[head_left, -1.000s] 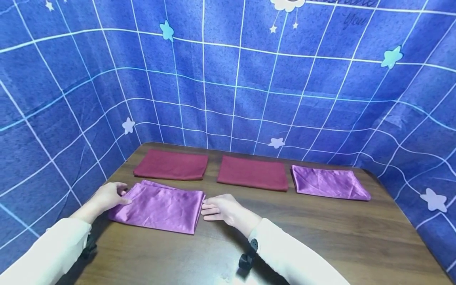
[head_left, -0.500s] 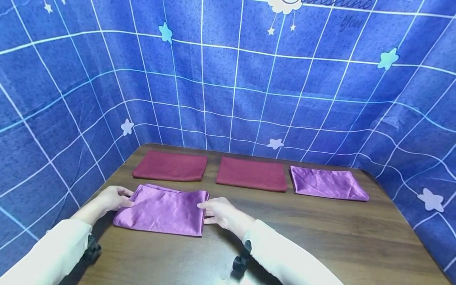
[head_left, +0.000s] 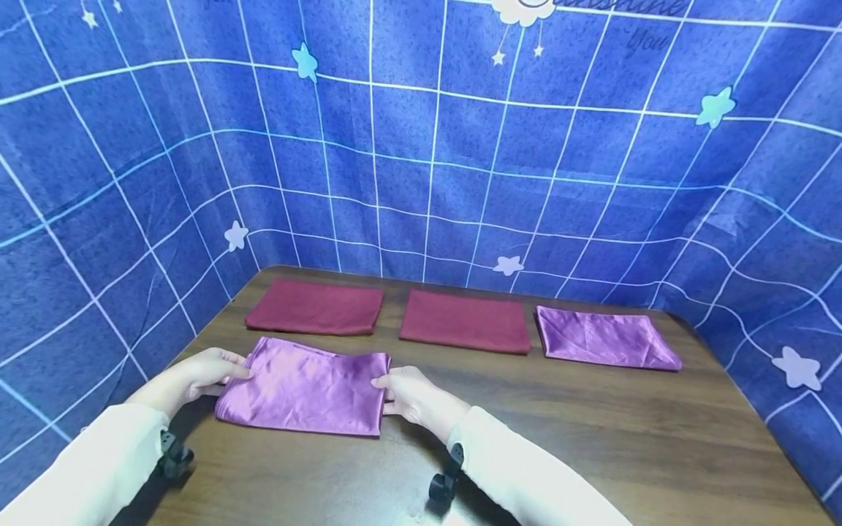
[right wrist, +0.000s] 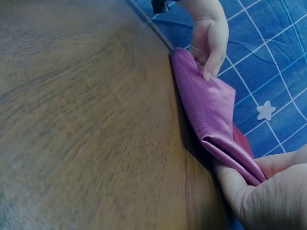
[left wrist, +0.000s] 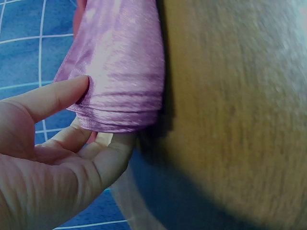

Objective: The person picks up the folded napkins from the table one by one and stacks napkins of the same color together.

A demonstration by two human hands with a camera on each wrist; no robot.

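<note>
A folded purple satin cloth (head_left: 309, 387) lies between my two hands at the left front of the table, creased and shiny. Its left end is pinched by my left hand (head_left: 205, 374), thumb on top and fingers underneath; in the left wrist view the thumb presses into the stacked layers of the satin cloth (left wrist: 120, 67). My right hand (head_left: 414, 394) pinches the opposite end the same way. The right wrist view has the fold of the cloth (right wrist: 230, 155) tucked between thumb and fingers of the right hand (right wrist: 273, 191).
Two folded dark red cloths, one at the back left (head_left: 316, 307) and one at the back middle (head_left: 464, 321), lie in a row with another folded purple cloth (head_left: 607, 337) at the back right. A blue curtain (head_left: 421, 146) with grid lines stands behind the wooden table (head_left: 559, 431).
My right hand has closed in on the purple cloth's right end and now pinches it. The cloth has shifted slightly to the right, and my left fingers have slid under its left end.
</note>
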